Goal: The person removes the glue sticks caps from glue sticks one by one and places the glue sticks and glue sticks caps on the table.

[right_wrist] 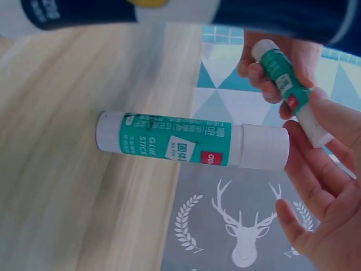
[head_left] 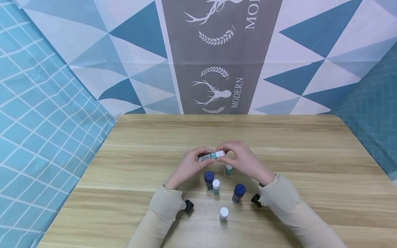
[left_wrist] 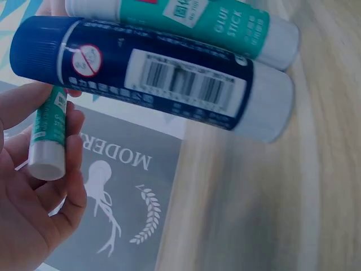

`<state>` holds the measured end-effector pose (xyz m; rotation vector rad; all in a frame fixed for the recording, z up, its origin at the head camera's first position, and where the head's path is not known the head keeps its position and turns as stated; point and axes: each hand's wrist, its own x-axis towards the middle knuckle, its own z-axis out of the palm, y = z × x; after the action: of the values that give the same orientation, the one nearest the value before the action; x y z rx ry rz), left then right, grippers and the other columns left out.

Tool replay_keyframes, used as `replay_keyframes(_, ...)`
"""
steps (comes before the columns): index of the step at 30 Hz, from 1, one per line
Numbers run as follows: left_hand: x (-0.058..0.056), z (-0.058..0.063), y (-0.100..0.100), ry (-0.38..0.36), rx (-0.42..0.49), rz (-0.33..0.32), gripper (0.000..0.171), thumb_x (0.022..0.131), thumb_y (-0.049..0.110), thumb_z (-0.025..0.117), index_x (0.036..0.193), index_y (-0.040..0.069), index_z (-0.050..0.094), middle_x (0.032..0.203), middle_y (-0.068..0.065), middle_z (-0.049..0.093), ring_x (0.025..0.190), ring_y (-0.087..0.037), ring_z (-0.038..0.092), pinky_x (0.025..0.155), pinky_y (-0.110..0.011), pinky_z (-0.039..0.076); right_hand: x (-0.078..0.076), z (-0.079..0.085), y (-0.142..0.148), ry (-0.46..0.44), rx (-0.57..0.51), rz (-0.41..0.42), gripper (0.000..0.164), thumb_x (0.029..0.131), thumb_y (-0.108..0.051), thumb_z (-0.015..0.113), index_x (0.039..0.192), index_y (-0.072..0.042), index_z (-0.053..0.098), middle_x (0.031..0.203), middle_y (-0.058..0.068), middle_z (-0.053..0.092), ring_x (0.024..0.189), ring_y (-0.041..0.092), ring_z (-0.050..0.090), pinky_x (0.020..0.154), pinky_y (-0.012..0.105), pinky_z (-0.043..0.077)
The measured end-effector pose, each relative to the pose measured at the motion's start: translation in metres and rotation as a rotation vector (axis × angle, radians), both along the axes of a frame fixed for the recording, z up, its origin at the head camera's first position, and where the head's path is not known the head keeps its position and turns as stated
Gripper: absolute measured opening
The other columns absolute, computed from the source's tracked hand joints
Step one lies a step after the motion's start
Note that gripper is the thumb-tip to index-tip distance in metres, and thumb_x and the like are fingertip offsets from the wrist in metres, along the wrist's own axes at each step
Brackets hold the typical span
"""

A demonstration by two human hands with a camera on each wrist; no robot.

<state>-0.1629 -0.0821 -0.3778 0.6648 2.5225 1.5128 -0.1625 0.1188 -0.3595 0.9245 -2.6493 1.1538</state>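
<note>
Left hand and right hand pinch opposite ends of a green-and-white cylindrical glue stick, probably for steadiness. 5 plastic tubes (2 blue-capped, 3 white-capped) stand nearby.

Left sleeve, right sleeve: pale beige, plain, long. Left cuff and right cuff bunch in soft folds. Small black block juts from left cuff's inner side; matching dark block at right. Left hand, right hand bare.
</note>
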Motion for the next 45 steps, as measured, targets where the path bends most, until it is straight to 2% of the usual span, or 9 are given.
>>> replay_keyframes(1, -0.002, -0.003, 0.0, 0.009, 0.012, 0.004, 0.024, 0.082, 0.026, 0.067, 0.103, 0.015, 0.065, 0.102, 0.001, 0.064, 0.09, -0.013, 0.055, 0.079, -0.031, 0.045, 0.001, 0.0, 0.001, 0.0, -0.019, -0.006, 0.019, 0.08, -0.03, 0.067, 0.096, -0.02, 0.065, 0.091, -0.011, 0.064, 0.082, 0.005, 0.056, 0.091, 0.043, 0.038)
replay_keyframes(7, 0.0, 0.004, 0.002, 0.033, 0.026, 0.027, 0.025, 0.082, 0.029, 0.067, 0.102, 0.016, 0.067, 0.099, 0.003, 0.064, 0.087, -0.012, 0.056, 0.076, -0.029, 0.046, 0.003, -0.001, 0.003, 0.032, -0.078, -0.036, 0.021, 0.08, -0.031, 0.067, 0.097, -0.019, 0.066, 0.093, -0.008, 0.065, 0.084, 0.008, 0.056, 0.091, 0.044, 0.037)
replay_keyframes(15, -0.001, 0.003, 0.006, 0.065, 0.023, 0.034, 0.025, 0.081, 0.03, 0.068, 0.102, 0.017, 0.068, 0.091, 0.005, 0.064, 0.079, -0.011, 0.054, 0.069, -0.026, 0.046, 0.006, -0.003, 0.006, 0.02, -0.099, -0.06, 0.019, 0.08, -0.029, 0.067, 0.097, -0.019, 0.066, 0.095, -0.008, 0.065, 0.085, 0.008, 0.056, 0.087, 0.041, 0.04)
replay_keyframes(23, 0.001, 0.006, 0.01, 0.014, 0.048, 0.064, 0.024, 0.08, 0.021, 0.069, 0.101, 0.011, 0.069, 0.09, -0.002, 0.065, 0.077, -0.011, 0.052, 0.069, -0.03, 0.045, 0.005, -0.006, 0.007, 0.004, -0.131, -0.048, 0.019, 0.081, -0.027, 0.067, 0.098, -0.018, 0.065, 0.096, -0.007, 0.065, 0.086, 0.009, 0.057, 0.082, 0.04, 0.044)
replay_keyframes(29, 0.0, 0.008, 0.011, -0.022, 0.034, 0.067, 0.025, 0.081, 0.016, 0.068, 0.103, 0.006, 0.068, 0.093, -0.008, 0.065, 0.077, -0.013, 0.052, 0.069, -0.028, 0.044, 0.005, -0.008, 0.009, -0.01, -0.144, -0.052, 0.02, 0.081, -0.025, 0.067, 0.099, -0.017, 0.065, 0.097, -0.006, 0.065, 0.087, 0.009, 0.057, 0.081, 0.037, 0.045)
replay_keyframes(36, -0.001, 0.008, 0.007, -0.026, 0.052, 0.102, 0.023, 0.078, 0.024, 0.071, 0.099, 0.016, 0.071, 0.085, -0.001, 0.063, 0.074, -0.017, 0.05, 0.062, -0.023, 0.041, 0.006, -0.008, 0.015, -0.018, -0.173, -0.096, 0.021, 0.079, -0.017, 0.069, 0.099, -0.013, 0.065, 0.095, -0.003, 0.066, 0.087, 0.012, 0.059, 0.084, 0.04, 0.045)
replay_keyframes(45, -0.002, 0.003, 0.006, 0.019, 0.043, 0.109, 0.021, 0.077, 0.02, 0.072, 0.098, 0.016, 0.069, 0.094, 0.002, 0.065, 0.081, -0.012, 0.056, 0.07, -0.027, 0.046, 0.004, -0.01, 0.018, 0.007, -0.159, -0.11, 0.022, 0.078, -0.018, 0.07, 0.099, -0.012, 0.065, 0.094, -0.002, 0.066, 0.085, 0.011, 0.058, 0.079, 0.037, 0.047)
